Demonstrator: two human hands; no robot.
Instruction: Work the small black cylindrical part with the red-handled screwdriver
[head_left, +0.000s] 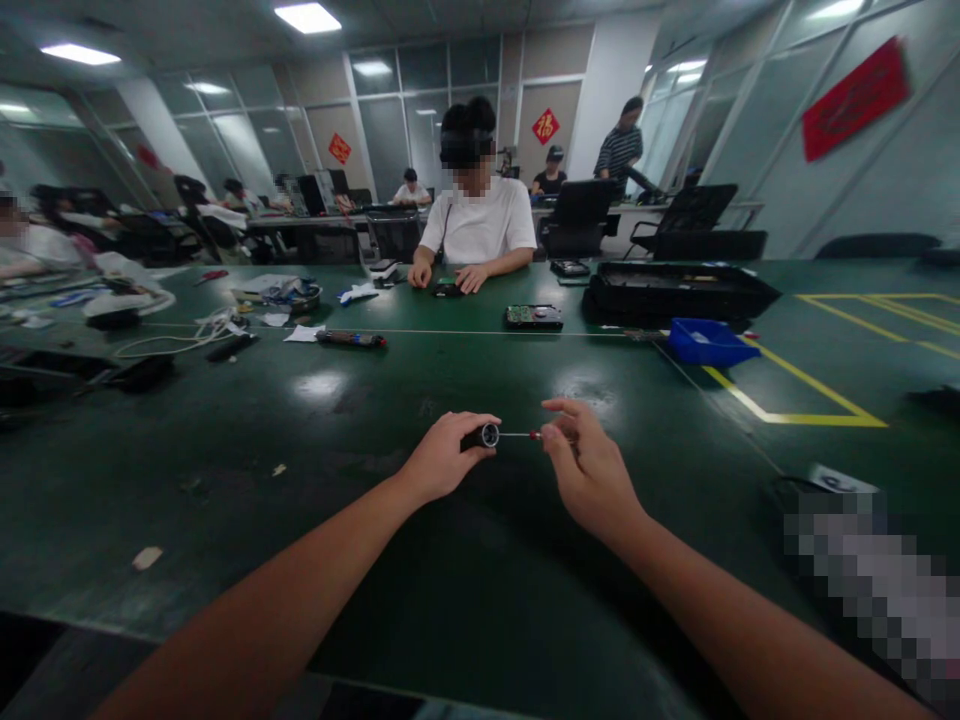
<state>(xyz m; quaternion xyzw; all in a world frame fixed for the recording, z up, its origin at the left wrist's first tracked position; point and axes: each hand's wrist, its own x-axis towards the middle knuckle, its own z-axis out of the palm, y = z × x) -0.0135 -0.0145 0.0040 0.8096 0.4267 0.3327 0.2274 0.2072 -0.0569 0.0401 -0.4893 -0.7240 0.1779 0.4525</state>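
Cylinder, short and black with a pale ring around its end, sits just below the centre of the frame in the head view, in the left hand. The left hand is closed around it, thumb below and fingers above, so the ringed end is uncovered, probably to leave it in sight and within the tool's reach. The right hand, to its right, is partly curled, thumb and fingers pinching a screwdriver by its red part while one finger reaches out free; a light pinch like this seems suited to fine turning. Its thin shaft lies level, pointing left at the cylinder; whether the tip touches, I cannot tell. Both hands appear to be over a bare stretch of the green table, which likely gives them elbow room. A drive lies above centre, a blue bin at right of centre beside a long black tray, and a co-worker sits at top centre, behind the table's far edge.
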